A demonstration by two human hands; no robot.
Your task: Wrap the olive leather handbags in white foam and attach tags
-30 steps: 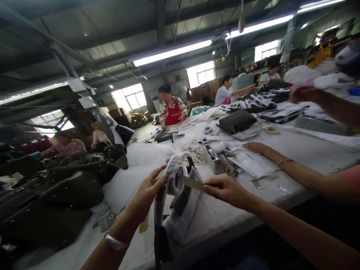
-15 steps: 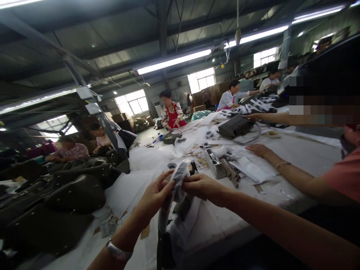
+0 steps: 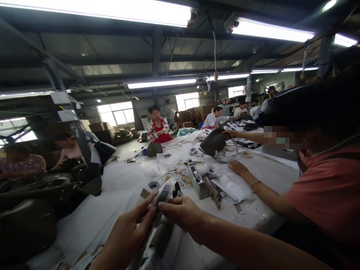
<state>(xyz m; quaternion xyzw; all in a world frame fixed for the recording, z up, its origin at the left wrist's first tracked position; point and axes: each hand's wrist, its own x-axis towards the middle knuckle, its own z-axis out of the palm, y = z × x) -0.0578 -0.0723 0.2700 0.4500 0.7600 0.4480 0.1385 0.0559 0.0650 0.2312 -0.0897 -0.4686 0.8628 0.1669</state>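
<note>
table (image 3: pixel 266 168): dispenser (image 3: pixel 198 185) right of tape roll (image 3: pixel 153 183) | bags (image 3: pixel 29 225) left, seemingly piled

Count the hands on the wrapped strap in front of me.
2: your left hand and right hand, on opposite sides of the wrapped strap. The nearby co-worker's hands are elsewhere: one at a dark bag, one over the white table.

Bright windows (image 3: pixel 188 101) in far wall (image 3: pixel 161 102), tube lights (image 3: pixel 163 84) under dark ceiling (image 3: pixel 112 48)
</note>
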